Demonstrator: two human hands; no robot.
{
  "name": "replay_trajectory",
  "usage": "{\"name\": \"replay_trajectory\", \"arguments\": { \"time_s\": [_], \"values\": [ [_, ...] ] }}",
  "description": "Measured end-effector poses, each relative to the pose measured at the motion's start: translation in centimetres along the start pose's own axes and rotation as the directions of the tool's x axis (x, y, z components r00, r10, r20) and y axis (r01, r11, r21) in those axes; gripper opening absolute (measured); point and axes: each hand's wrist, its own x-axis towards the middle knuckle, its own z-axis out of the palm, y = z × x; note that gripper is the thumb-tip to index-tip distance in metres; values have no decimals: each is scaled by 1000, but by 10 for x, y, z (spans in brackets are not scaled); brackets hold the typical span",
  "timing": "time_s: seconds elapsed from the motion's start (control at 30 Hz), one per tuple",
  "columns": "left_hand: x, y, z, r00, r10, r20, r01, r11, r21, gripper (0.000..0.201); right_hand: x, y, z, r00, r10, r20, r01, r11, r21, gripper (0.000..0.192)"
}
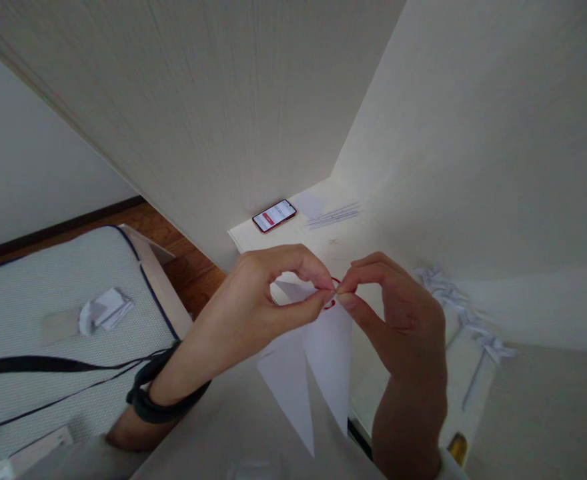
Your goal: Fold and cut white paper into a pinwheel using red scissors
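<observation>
A white sheet of paper point(326, 357), cut into pointed flaps, hangs below my hands. My left hand point(278, 297) pinches it between thumb and forefinger near its upper part, and a dark band circles that wrist. Fingertip to fingertip with it, my right hand point(391, 307) is closed in a pinch at the same spot. A thin red curved piece or mark point(329, 305) shows beside the fingertips; which of the two it is, I cannot tell. What lies right between the fingertips is hidden.
Folded paper pinwheels point(466, 317) with sticks lie along the wall at right. A phone point(274, 216) with a lit screen rests at the table's back, beside several thin sticks point(333, 216). At left, paper pieces point(111, 309) lie on a mattress point(118, 250).
</observation>
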Motion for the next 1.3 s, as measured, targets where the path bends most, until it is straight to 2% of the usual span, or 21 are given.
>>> {"name": "replay_trajectory", "arguments": {
  "time_s": [0.23, 0.5, 0.77, 1.13, 1.3],
  "values": [
    [-1, 0, 1, 1000, 4, -13, -4, 1000, -28, 7, 0, -1, 1, 1000, -1, -5, 1, 1000, 8, 15],
    [-1, -3, 0, 998, 52, -24, -51, 998, 43, 4, -1, -5, 0, 999, 25, -28, -28, 992, -126, 13],
    [2, -4, -1, 1000, 22, 18, -22, 1000, 8, 6, -2, -3, 1, 996, 78, -54, -80, 995, -51, 13],
    [3, -5, 1, 1000, 14, 13, -14, 999, -39, 6, -2, -7, -4, 996, 84, 4, -83, 990, -116, 13],
    [2, -3, 1, 1000, -5, 26, 6, 998, -57, 6, -2, -8, -2, 998, 67, -5, -68, 991, -118, 14]
  ]
}}
